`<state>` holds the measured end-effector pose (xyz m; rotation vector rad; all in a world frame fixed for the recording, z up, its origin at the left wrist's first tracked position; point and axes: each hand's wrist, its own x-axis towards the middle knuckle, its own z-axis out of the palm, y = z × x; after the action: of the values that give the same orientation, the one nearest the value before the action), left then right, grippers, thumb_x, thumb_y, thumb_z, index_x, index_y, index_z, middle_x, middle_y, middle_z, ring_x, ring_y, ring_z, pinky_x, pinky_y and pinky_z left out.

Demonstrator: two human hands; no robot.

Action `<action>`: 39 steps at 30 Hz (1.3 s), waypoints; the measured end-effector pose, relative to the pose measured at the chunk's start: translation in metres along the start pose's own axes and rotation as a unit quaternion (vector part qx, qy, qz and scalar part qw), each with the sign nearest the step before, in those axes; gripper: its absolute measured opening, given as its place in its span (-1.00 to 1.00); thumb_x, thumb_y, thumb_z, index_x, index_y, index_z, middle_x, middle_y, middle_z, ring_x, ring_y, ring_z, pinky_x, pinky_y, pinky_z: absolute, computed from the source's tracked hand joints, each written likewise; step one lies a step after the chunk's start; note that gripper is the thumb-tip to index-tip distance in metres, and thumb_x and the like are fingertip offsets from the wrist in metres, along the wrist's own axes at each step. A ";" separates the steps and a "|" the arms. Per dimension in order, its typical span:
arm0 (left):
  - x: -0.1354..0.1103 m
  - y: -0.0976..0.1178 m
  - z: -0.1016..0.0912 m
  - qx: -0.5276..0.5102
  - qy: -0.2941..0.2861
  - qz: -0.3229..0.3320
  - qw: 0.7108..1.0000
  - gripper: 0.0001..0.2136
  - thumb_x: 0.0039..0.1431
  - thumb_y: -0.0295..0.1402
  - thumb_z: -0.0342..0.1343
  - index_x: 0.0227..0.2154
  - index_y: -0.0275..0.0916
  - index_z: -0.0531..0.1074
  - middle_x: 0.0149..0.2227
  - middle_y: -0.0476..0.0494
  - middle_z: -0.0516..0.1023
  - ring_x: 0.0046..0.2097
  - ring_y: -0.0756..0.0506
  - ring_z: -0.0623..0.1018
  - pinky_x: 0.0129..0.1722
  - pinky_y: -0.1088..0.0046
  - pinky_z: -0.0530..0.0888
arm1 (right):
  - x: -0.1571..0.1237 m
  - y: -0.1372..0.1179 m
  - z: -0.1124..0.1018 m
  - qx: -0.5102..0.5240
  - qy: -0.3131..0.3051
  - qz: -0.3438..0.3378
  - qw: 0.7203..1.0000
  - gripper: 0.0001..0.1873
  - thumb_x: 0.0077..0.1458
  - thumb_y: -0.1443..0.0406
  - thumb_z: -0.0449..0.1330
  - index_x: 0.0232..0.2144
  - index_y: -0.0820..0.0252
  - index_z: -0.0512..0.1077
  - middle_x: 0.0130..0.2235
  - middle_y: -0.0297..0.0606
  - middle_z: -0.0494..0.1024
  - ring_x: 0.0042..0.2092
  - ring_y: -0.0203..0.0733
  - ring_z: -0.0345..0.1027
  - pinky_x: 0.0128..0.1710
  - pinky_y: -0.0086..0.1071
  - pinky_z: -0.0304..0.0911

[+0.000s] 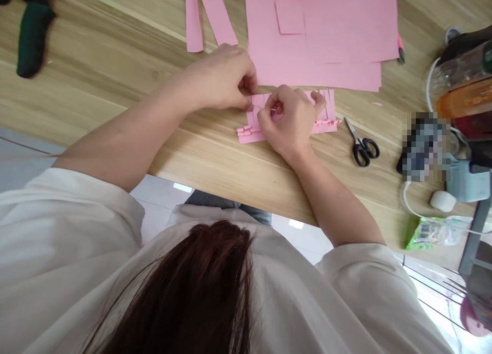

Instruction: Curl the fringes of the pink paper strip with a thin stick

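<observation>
The left hand (226, 77) pinches the top edge of a fringed pink paper strip (329, 109), fingers closed on it. The right hand (288, 119) curls narrowly over the strip's middle, fingertips gripping a cut flap. The strip lies flat on the wooden table (115, 87), just below a stack of pink sheets (326, 41). Scissors (363, 146) lie near it on the right. A green packet (426, 233) sits at the table edge, well apart; its contents cannot be told.
</observation>
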<state>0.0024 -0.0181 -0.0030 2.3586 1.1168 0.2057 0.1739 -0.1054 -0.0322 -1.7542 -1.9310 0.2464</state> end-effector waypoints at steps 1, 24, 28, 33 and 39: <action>0.000 -0.001 0.000 -0.007 0.007 -0.001 1.000 -0.87 -0.02 -0.31 0.28 -0.35 -0.09 0.62 -0.33 -0.06 0.53 -0.25 -0.10 0.39 -0.19 0.36 0.32 | 0.000 0.001 0.000 -0.002 -0.005 0.000 1.000 -0.87 0.13 0.23 0.09 -0.45 0.05 0.22 -0.47 -0.34 0.42 -0.21 0.00 0.41 0.27 0.26 -0.08; -0.008 0.015 -0.009 -0.139 0.016 -0.031 0.990 -0.88 -0.09 -0.50 0.30 -0.40 -0.29 0.59 -0.43 -0.07 0.60 -0.35 -0.06 0.58 -0.35 0.43 0.38 | 0.000 -0.006 0.000 -0.031 0.002 0.034 0.999 -0.79 0.11 0.27 0.15 -0.50 0.02 0.18 -0.56 -0.41 0.38 -0.33 -0.01 0.45 0.28 0.28 -0.08; -0.007 0.018 -0.006 -0.151 0.047 -0.060 0.986 -0.79 -0.17 -0.57 0.37 -0.41 -0.30 0.53 -0.49 -0.04 0.57 -0.38 -0.05 0.58 -0.27 0.38 0.44 | 0.000 -0.004 -0.001 -0.025 -0.002 0.031 0.999 -0.85 0.11 0.32 0.12 -0.43 0.00 0.19 -0.46 -0.38 0.44 -0.22 0.04 0.45 0.28 0.26 -0.11; -0.008 0.020 -0.004 -0.206 0.037 -0.043 0.977 -0.78 -0.16 -0.60 0.37 -0.42 -0.31 0.48 -0.46 -0.08 0.60 -0.35 -0.08 0.62 -0.21 0.30 0.50 | -0.002 0.000 0.000 0.008 0.012 -0.009 1.000 -0.91 0.13 0.30 0.09 -0.40 -0.01 0.24 -0.38 -0.36 0.49 -0.24 -0.05 0.44 0.32 0.17 -0.11; -0.006 0.014 0.000 -0.229 0.028 -0.010 0.973 -0.77 -0.15 -0.62 0.31 -0.37 -0.33 0.51 -0.41 -0.15 0.61 -0.29 -0.16 0.65 -0.20 0.18 0.54 | 0.000 0.002 0.002 0.008 0.013 0.005 1.000 -0.93 0.20 0.23 0.06 -0.32 -0.08 0.33 -0.33 -0.31 0.56 -0.18 0.04 0.44 0.29 0.18 -0.08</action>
<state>0.0075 -0.0299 0.0047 1.9391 0.9924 0.4713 0.1749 -0.1052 -0.0345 -1.7477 -1.8977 0.2406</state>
